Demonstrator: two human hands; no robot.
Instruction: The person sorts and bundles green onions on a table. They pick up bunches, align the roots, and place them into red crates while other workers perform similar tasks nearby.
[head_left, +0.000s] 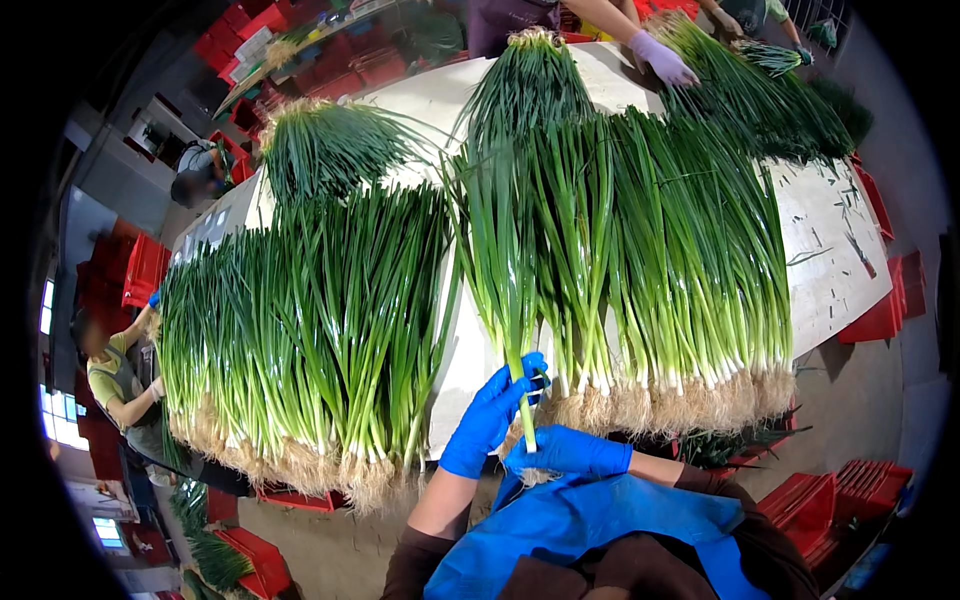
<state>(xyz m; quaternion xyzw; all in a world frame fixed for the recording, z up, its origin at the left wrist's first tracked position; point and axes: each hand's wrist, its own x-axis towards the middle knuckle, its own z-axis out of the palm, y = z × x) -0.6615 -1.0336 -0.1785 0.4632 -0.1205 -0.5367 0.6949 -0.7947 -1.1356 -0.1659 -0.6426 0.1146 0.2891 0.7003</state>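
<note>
In blue gloves, both my hands are on one leek-like green onion (515, 307), its leaves pointing away from me and its roots towards my apron. My left hand (491, 412) grips the stalk above the white part. Close to the root end, my right hand (574, 451) closes on the base, partly hiding the roots. Right of my hands lies a broad row of green onions (675, 270) with roots along the table's near edge. Another dense row (315, 322) spreads to the left, roots also facing me.
The white table (832, 300) bears leaf scraps at right. Bundles of green onions (322, 150) lie at its far side. A co-worker's purple-gloved hand (664, 58) rests by another heap. At left stands a co-worker (124, 382). Red crates (799, 510) stand on the floor.
</note>
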